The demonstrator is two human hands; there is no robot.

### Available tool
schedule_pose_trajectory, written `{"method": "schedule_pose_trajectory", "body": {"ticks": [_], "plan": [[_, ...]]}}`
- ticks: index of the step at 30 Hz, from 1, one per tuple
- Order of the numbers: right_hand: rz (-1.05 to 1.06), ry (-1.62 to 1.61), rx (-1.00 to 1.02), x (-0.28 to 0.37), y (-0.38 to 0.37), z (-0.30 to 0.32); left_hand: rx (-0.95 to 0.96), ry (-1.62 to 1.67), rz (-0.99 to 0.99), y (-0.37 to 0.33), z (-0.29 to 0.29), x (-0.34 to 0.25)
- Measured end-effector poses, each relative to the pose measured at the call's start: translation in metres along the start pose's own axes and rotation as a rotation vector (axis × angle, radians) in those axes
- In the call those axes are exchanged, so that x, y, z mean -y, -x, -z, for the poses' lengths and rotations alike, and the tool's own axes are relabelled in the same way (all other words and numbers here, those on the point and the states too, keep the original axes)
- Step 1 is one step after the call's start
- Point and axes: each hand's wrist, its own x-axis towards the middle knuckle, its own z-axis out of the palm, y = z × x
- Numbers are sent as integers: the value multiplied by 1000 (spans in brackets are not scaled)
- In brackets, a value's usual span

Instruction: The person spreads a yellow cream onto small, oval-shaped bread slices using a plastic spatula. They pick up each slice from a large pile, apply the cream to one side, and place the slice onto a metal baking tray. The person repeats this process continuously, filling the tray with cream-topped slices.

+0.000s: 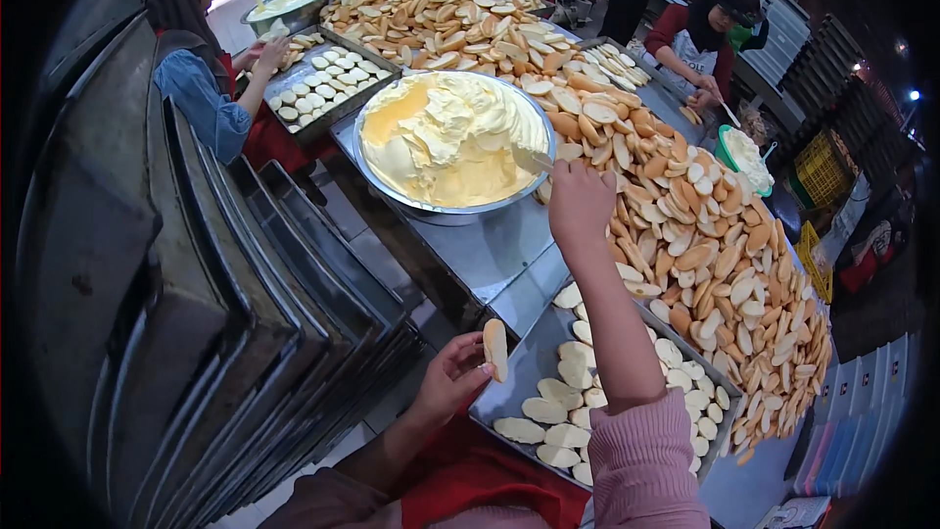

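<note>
My right hand [582, 198] is closed around a spatula [532, 159], whose blade reaches the right side of the cream [441, 137] in a wide metal bowl [370, 168]. Only part of the spatula shows; its handle is inside my fist. Lower down, my left hand [452, 372] pinches an oval slice of bread [495, 351] upright between thumb and fingers. Beside that hand lies a metal tray [529, 353] with rows of pale, cream-coated bread slices [560, 394]. My right forearm passes over this tray and hides part of it.
A large heap of bread slices [676, 206] covers the table's middle and right. Stacked metal trays [225, 304] stand close on my left. Co-workers sit at the far left [201, 78] and far right [700, 49], near another filled tray [333, 88] and a green bowl [727, 149].
</note>
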Motion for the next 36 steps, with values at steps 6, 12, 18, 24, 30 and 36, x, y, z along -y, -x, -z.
{"method": "schedule_pose_trajectory", "body": {"ticks": [6,12,18,24,30,36], "plan": [[71,90,55,15,-24,-25,-46,-38,21,2,17,-8],[83,-83,292,14,-23,-37,-71,-27,24,2,18,-2],[-59,-572,479,1,-15,-48,-88,-20,22,-2,12,-6],[-232,-1150,748,-17,-11,-51,-120,114,31,-7,15,0],[-366,-1418,855,-21,38,11,-139,578,40,-36,3,-17],[-548,-1550,670,-17,148,47,-24,776,190,-50,-33,-16]]}}
